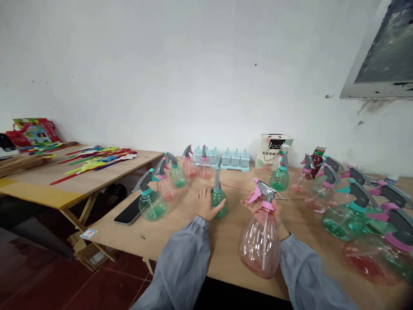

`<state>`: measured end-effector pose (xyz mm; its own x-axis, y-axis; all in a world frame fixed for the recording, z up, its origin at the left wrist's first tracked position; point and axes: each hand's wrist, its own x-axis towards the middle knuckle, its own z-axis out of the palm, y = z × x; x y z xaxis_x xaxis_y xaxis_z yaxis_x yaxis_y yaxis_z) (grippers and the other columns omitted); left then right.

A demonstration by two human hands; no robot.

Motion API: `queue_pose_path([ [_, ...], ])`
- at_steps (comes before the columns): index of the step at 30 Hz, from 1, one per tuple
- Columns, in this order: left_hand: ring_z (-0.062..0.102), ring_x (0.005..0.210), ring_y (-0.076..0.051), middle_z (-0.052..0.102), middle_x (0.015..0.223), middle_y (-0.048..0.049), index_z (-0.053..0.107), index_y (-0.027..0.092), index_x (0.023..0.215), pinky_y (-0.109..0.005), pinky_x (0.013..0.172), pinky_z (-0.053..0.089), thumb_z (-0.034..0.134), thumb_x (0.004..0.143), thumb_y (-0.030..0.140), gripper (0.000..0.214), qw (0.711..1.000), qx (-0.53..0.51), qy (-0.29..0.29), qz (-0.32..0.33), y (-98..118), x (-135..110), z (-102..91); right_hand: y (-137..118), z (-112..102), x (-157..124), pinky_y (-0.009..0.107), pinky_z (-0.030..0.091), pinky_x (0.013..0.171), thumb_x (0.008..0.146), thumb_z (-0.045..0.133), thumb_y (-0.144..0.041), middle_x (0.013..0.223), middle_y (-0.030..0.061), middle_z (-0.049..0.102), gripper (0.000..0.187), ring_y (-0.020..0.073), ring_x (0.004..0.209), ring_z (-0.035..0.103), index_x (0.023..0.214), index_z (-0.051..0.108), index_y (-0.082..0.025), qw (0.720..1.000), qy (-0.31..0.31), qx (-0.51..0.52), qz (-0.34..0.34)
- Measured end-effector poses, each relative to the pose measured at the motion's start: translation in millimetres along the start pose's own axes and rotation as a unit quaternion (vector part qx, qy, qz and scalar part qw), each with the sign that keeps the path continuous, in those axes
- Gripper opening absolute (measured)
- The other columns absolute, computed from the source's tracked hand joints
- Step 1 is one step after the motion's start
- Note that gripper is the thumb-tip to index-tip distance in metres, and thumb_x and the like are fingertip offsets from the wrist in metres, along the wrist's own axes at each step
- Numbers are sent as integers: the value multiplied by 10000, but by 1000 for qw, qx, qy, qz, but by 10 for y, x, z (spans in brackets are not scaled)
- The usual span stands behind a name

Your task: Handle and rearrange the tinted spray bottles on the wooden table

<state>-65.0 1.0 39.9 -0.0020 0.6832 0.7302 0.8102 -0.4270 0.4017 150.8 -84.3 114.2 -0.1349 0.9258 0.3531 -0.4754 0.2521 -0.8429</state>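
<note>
One of two hands holds a pink spray bottle (pixel 260 247) near the front edge of a wooden surface (pixel 180 228), the right hand (pixel 278 214) wrapped around its neck from behind, below the trigger. The left hand (pixel 207 206) is spread at a green spray bottle (pixel 220 197), thumb across its front; whether it grips is unclear. The step in hand appears to be handling the pair; the next move seemingly calls for a steady neck hold and clearance from the crowded bottles (pixel 338 219) at right.
</note>
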Motion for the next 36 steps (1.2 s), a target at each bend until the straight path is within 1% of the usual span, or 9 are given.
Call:
queue_pose_path([
  [7,590,1004,-293,612,1034,-96,577,208,1126,-414,851,434,683,742,550,524,1000,9,-3,11,-25,-1,18,21,-46,-21,509,542,908,680,563,-787,950,113,749,681,335,1012,696,1091,688,-259,998,11,-45,38],
  [13,594,997,-291,612,1024,-92,566,205,1134,-417,859,441,685,744,517,514,1000,19,13,13,-9,-6,8,53,-69,21,475,574,772,622,592,-783,980,133,756,708,347,971,710,1073,697,-247,998,7,-63,12],
  [17,587,1040,-294,614,1066,-96,555,216,1156,-426,887,433,669,765,527,512,1000,11,-8,14,-51,-7,15,69,-146,43,408,577,671,636,649,-715,960,132,764,646,322,887,728,1057,695,-227,997,38,-73,14],
  [21,592,1021,-295,612,1043,-101,564,207,1147,-421,867,438,662,772,549,517,1000,6,-5,18,-94,-12,40,0,-368,162,411,583,734,684,705,-638,855,89,762,488,276,806,729,936,698,-220,989,128,-69,-34],
  [23,597,1005,-291,612,1032,-97,569,210,1143,-416,854,442,661,778,543,503,1000,3,2,22,-95,-16,46,-70,-541,217,403,579,756,710,726,-597,848,60,755,414,243,781,719,879,689,-221,970,204,-88,-99],
  [26,601,1012,-291,613,1030,-97,566,203,1142,-413,849,447,653,793,531,487,999,-4,10,34,-80,-21,40,-187,-820,238,400,553,834,765,713,-549,921,57,752,370,221,858,699,905,699,-206,910,302,-197,-204],
  [28,602,1020,-292,616,1035,-97,561,201,1146,-416,853,448,653,795,524,485,999,-8,9,36,-70,-21,28,-246,-974,223,413,527,888,784,699,-532,954,68,749,380,221,901,681,960,716,-195,868,334,-288,-228],
  [30,603,1030,-294,617,1047,-98,556,202,1150,-423,863,449,654,795,520,487,999,-10,4,31,-61,-19,16,-276,-1081,209,431,510,916,794,685,-523,969,72,745,396,221,904,670,1012,723,-195,842,345,-347,-227],
  [36,601,1038,-299,620,1064,-101,550,207,1142,-430,869,448,673,775,490,480,1000,-12,9,15,-13,-22,5,-212,-1232,239,439,469,1012,834,667,-436,1254,87,679,519,218,1065,653,1311,609,-240,841,319,-349,-263],
])
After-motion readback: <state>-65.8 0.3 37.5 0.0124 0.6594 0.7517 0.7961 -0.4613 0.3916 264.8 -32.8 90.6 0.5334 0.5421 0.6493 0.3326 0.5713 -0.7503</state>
